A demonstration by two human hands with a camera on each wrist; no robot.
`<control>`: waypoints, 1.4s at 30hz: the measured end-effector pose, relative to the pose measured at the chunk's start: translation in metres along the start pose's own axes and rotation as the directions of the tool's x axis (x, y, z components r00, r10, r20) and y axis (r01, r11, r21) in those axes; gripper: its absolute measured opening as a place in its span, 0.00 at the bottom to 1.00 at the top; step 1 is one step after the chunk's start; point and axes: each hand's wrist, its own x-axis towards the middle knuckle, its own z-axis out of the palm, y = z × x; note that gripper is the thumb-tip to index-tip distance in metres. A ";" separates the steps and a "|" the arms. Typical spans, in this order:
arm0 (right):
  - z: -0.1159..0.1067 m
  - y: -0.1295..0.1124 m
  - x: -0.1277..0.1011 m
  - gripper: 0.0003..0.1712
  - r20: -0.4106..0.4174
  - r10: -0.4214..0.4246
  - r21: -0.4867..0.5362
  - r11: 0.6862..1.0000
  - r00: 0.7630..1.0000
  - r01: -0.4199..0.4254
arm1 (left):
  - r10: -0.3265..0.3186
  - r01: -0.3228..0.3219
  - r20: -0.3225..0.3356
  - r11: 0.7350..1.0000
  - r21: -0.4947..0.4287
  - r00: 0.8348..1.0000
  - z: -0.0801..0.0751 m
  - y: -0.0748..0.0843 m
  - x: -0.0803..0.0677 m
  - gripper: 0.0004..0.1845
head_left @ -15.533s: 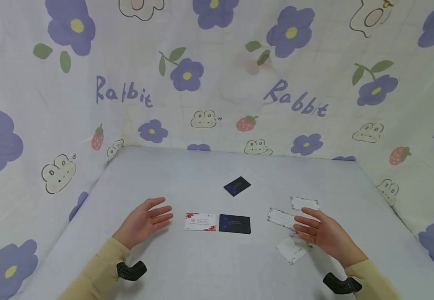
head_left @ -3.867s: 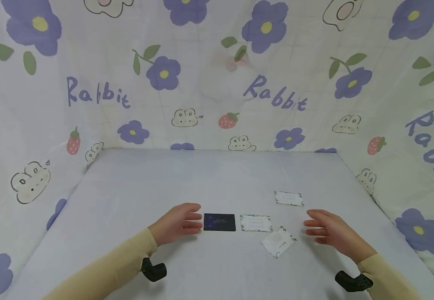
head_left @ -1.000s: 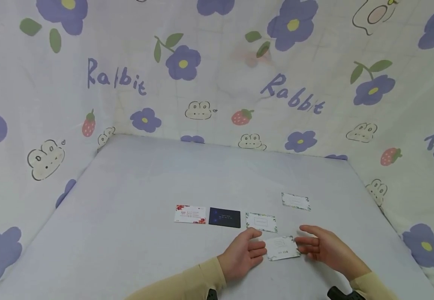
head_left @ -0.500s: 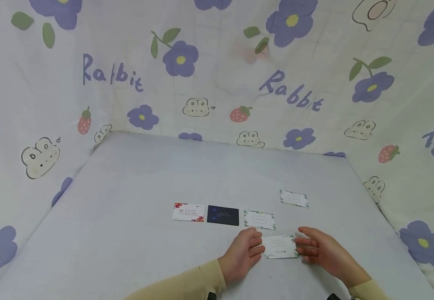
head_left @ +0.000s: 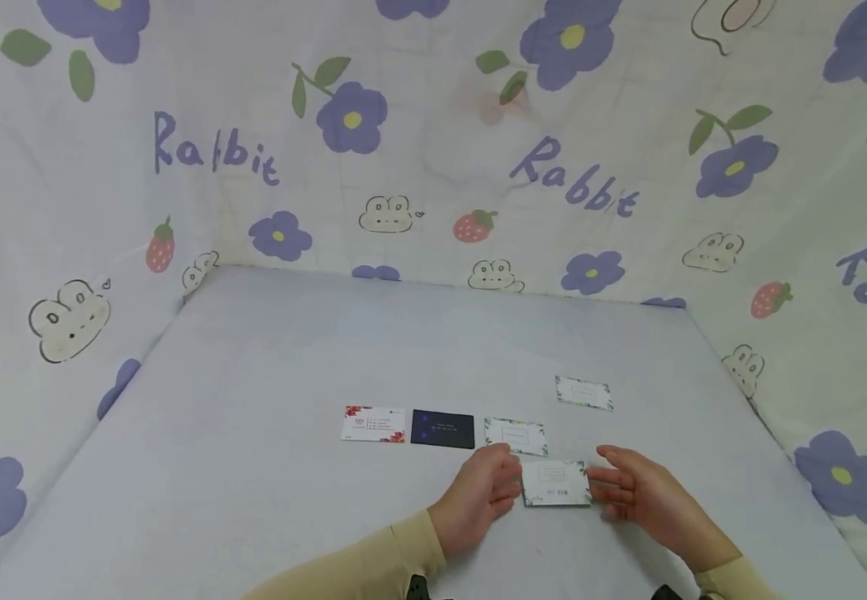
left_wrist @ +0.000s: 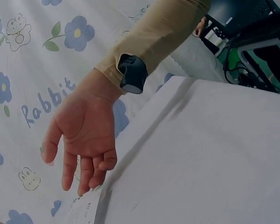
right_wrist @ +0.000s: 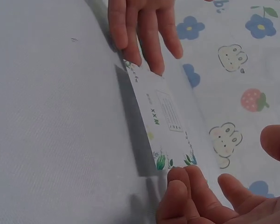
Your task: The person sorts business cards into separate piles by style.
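Hands frame a leaf-bordered white card (head_left: 556,484) on the pale table (head_left: 268,367), the left hand (head_left: 478,497) at one short edge and the right hand (head_left: 639,496) at the other. Both are relaxed and unclenched, fingers nearly straight, tips touching or just beside the card's ends rather than gripping it; the right wrist view shows the left fingers (right_wrist: 146,35) on the far end and the right fingertips (right_wrist: 184,184) at the near one. The card lies flat directly between the two hands, its long axis running from hand to hand, so neither is plainly the nearer. Just beyond the left hand, a row of three cards continues away to its left: a second leaf-bordered card (head_left: 516,436), a dark blue card (head_left: 443,429) and a red-flowered card (head_left: 373,423). Another leaf-bordered card (head_left: 584,393) lies alone, farther out beyond the right hand.
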 end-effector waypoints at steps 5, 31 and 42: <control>0.000 -0.012 -0.002 0.41 0.006 -0.012 -0.039 0.999 1.000 0.012 | 0.021 -0.022 0.020 0.999 0.044 1.000 -0.002 0.009 0.001 0.36; 0.026 -0.045 0.023 0.40 0.019 -0.050 -0.131 0.990 0.999 0.052 | -0.035 0.039 -0.034 0.991 0.130 0.999 -0.020 0.053 0.020 0.37; 0.030 -0.043 0.051 0.40 -0.021 -0.039 -0.146 0.989 0.999 0.035 | -0.047 0.055 -0.067 0.989 0.134 0.997 -0.028 0.055 0.045 0.35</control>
